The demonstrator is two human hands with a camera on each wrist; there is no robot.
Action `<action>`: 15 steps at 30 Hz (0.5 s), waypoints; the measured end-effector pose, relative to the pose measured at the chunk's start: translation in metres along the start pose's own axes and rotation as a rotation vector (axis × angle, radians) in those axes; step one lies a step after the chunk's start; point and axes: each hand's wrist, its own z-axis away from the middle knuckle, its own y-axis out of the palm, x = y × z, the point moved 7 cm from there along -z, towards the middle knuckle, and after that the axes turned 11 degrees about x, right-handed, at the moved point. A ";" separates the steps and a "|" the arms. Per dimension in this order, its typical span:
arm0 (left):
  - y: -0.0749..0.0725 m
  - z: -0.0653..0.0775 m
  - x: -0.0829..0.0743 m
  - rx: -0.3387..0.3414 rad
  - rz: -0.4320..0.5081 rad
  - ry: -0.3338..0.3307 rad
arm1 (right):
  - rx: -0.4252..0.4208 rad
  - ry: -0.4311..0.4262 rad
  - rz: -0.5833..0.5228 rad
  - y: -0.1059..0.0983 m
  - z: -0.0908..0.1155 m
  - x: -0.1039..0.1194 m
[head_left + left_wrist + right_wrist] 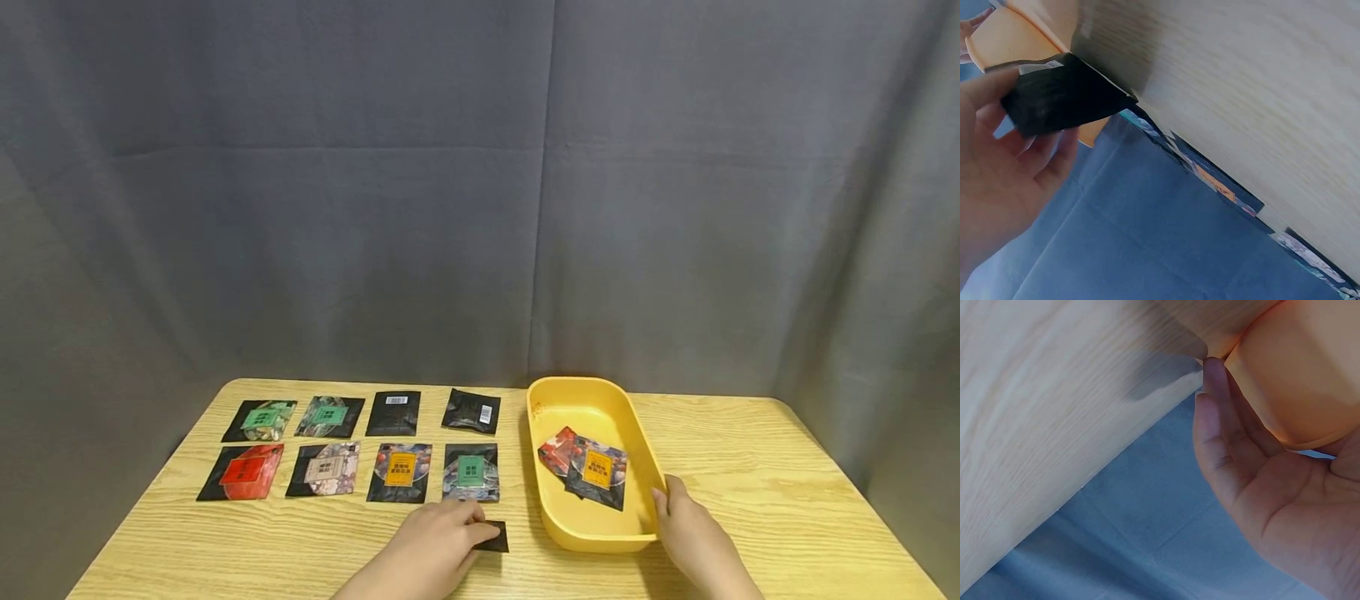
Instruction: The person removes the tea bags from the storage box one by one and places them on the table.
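My left hand (438, 537) pinches a black sachet (493, 537) near the front of the table. In the left wrist view that sachet (1063, 94) shows its dark side with a small white label, thumb on one face and fingers behind. With my right hand (692, 529) I grip the right rim of a yellow plastic bin (555, 517), thumb over the edge; fingers lie along its outer wall in the right wrist view. Inside the bin, a sachet with an orange label (597, 471) overlaps a red sachet (557, 450).
Left of the bin, several flat sachets lie in two rows on the wooden table (300, 542). They include a red-labelled sachet (242, 472), an orange-labelled one (400, 472), a green-labelled one (471, 472) and a plain black one (393, 414). A grey curtain (375, 250) hangs behind.
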 end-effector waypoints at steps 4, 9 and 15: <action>0.014 -0.004 0.004 0.094 0.000 -0.012 | 0.013 0.007 0.001 0.000 0.000 -0.001; 0.022 -0.006 0.005 0.103 -0.020 -0.012 | 0.010 0.000 -0.006 0.001 0.001 0.001; 0.022 -0.009 0.004 0.113 -0.026 -0.022 | 0.007 -0.006 -0.001 0.000 0.000 0.000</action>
